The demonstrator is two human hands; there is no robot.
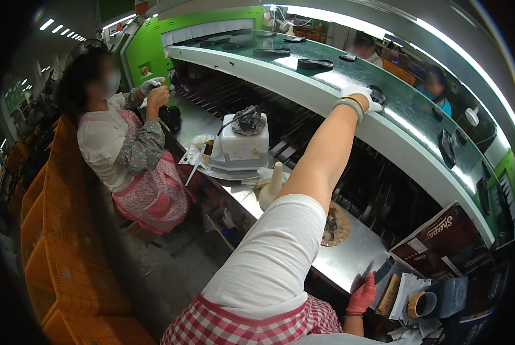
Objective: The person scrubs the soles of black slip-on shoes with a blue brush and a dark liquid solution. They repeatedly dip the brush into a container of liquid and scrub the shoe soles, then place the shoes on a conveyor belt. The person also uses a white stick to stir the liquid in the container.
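My left hand [362, 98], in a white glove with bangles at the wrist, stretches over the near edge of the green conveyor belt [355, 72]. Its fingers close on a dark shoe sole [376, 95] at the belt's edge; the glove hides part of it. Low on the right, my right hand [362, 294], in a red glove, grips a flat dark strip-like piece [383, 268] whose kind I cannot make out. That hand is over the metal bench [344, 267], beside a long wooden-backed brush [388, 294]. Several dark soles, one of them a black sole [315, 64], lie spaced along the belt.
A white plastic container [245, 144] with a dark clump on top and a pale bottle [272, 187] stand on the bench. A dark red box [450, 241] leans at the right. Left, a co-worker [134, 132] sits near orange crates [67, 259]. Other people are beyond the belt.
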